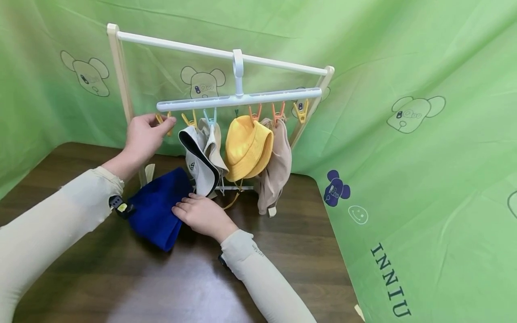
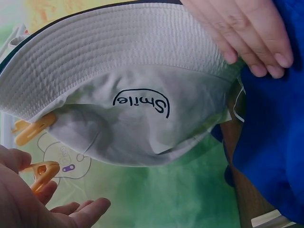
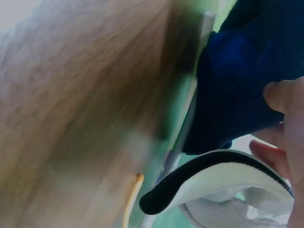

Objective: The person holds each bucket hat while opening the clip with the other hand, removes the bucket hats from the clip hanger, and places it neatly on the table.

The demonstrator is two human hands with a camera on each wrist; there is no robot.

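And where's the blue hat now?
Left of centre in the head view, the blue hat is held at its edge by the right hand, below and left of the white hat.

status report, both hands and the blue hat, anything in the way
Left hand pinches yellow clip. Right hand holds blue hat, unclipped. White hat hangs close alongside, might crowd it.

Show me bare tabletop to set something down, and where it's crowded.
Between the right sleeve and green curtain, nearer than the beige hat, the tabletop is bare; likewise between that sleeve and the left sleeve, nearer than the blue hat. Crowded: under the hanger bar, where white hat, yellow hat and beige hat hang close.
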